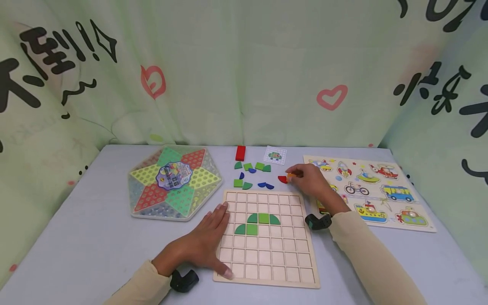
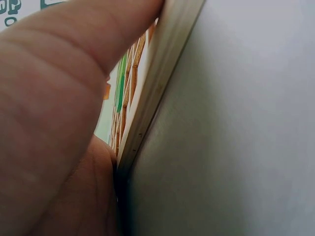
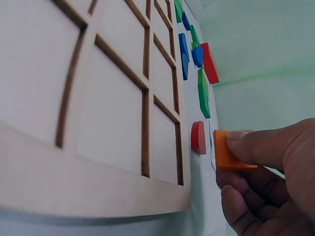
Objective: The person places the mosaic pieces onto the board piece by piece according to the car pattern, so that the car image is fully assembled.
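Note:
A wooden grid board [image 1: 274, 254] lies on the table, with several green squares and quarter-circle pieces set in its cells, such as a green square [image 1: 263, 218]. My left hand [image 1: 203, 237] rests along the board's left edge, fingers straight and thumb on the lower left frame. Beyond the board's far right corner, my right hand [image 1: 306, 180] pinches an orange square piece [image 3: 224, 151] between thumb and fingers. Just left of those fingertips is a red half-circle piece [image 1: 282, 179]. Blue half-circle pieces [image 1: 265, 185] and more green pieces [image 1: 238, 183] lie past the board's far edge.
A hexagonal Chinese checkers set [image 1: 175, 182] lies at the left. On the right is a vehicle picture puzzle board [image 1: 381, 192], partly under the right forearm. Behind the loose pieces are a red block [image 1: 240, 153] and a pattern card [image 1: 275, 155]. A curtain [image 1: 244, 76] hangs behind the table.

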`<state>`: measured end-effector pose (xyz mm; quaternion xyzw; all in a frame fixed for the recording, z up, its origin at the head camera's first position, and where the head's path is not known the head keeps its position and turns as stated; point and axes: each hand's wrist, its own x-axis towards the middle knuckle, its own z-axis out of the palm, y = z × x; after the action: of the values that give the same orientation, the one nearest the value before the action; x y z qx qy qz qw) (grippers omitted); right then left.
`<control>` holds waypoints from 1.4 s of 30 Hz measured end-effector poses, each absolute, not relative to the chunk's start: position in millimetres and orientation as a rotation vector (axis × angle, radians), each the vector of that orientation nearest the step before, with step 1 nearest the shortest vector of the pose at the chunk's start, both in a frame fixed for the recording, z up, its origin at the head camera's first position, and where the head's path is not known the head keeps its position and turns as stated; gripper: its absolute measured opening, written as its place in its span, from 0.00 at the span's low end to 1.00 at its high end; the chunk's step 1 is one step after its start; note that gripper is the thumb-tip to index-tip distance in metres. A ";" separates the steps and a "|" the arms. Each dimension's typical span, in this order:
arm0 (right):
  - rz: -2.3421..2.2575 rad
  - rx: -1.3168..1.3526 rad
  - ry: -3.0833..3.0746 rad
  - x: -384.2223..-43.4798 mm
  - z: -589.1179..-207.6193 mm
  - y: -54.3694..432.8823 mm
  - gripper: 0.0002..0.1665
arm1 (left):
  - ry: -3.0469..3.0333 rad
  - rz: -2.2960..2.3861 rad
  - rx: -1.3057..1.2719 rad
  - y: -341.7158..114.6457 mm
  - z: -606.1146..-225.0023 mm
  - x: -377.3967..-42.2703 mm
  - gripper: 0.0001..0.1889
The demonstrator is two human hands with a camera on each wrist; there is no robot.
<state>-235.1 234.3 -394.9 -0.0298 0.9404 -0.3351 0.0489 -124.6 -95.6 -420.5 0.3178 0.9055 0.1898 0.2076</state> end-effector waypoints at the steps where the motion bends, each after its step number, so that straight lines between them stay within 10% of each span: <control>1: -1.023 -0.109 2.867 -233.7 -394.1 233.8 0.14 | 2.521 0.529 0.883 -95.5 -420.3 -124.5 0.73; 42: -1.065 -0.661 2.553 -164.1 -386.1 188.8 0.11 | 2.517 0.499 0.874 -93.7 -418.9 -124.7 0.73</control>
<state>-164.1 188.8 -386.1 -0.2298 0.8878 -0.3703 0.1481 -124.7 -93.7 -418.9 0.3150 0.9071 0.1797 0.2136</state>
